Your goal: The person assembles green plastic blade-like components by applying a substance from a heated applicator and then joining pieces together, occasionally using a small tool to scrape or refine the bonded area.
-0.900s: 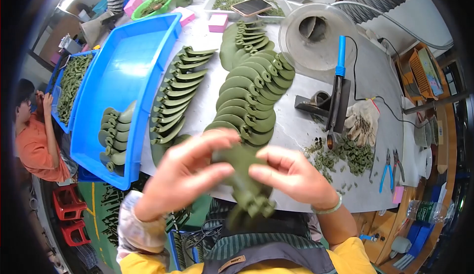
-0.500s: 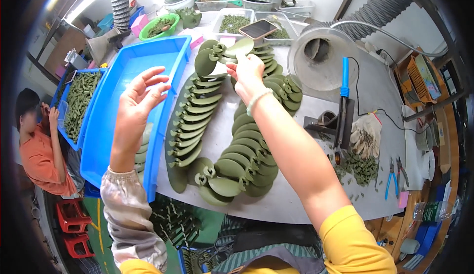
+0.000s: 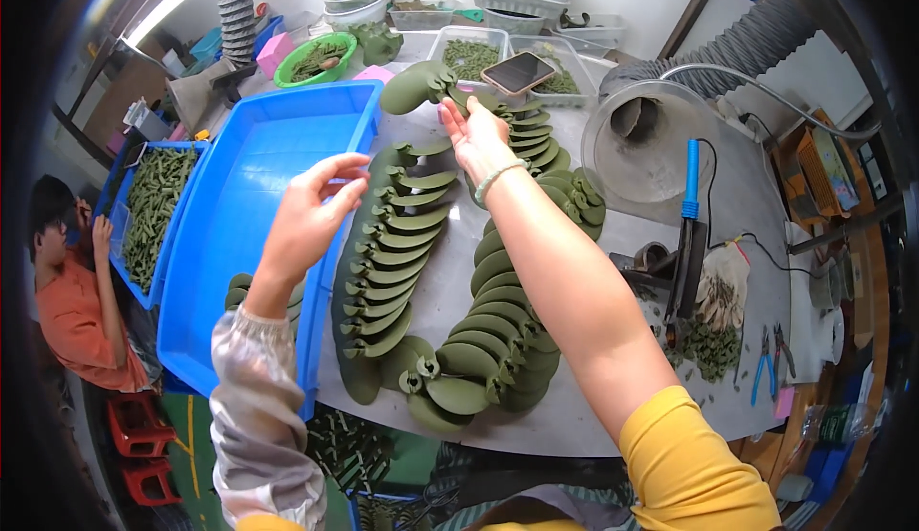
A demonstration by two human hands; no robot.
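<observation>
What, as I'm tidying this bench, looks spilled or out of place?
Loose green bits lie scattered beside the stained glove, outside any container, so they look spilled. The phone also seems misplaced, lying over clear tubs of green pieces.

Legible lettering: none in any part of the frame. Item one: clear bottle [image 3: 833, 424], lower right of the frame, bearing a green label [image 3: 842, 424]; its print is too small and blurred to make out. Item two: phone [image 3: 518, 73], upper middle of the frame, dark screen, no readable characters.
</observation>
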